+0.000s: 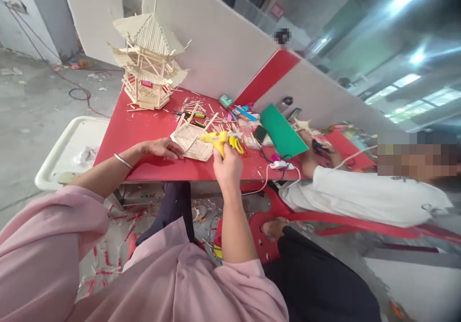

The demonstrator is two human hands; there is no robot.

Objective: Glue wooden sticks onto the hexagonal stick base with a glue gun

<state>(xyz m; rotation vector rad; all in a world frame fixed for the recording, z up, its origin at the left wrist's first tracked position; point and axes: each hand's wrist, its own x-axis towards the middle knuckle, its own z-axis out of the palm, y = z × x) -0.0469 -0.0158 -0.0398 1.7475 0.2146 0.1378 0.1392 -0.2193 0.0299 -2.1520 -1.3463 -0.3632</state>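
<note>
My right hand (pixel 227 167) is wrapped round the handle of a yellow hot glue gun (pixel 218 140). A pale glue stick pokes out of its back end, and its nozzle points left over a six-sided base of thin wooden sticks (pixel 192 142). That base lies flat on the red table, with a few sticks standing up at its far edge. My left hand (pixel 166 149) rests at the base's near left edge, its fingers stretched out and touching it. Beyond stands a tiered pagoda model (pixel 149 62) built of the same sticks.
Pliers (pixel 194 115), loose sticks and yellow-handled scissors (pixel 236 144) lie behind the base. Right of them are a green board (pixel 283 132) and a white power strip (pixel 282 165) with cords. A co-worker in a white sleeve (pixel 360 194) works at the right. A white stool (pixel 54 161) stands left.
</note>
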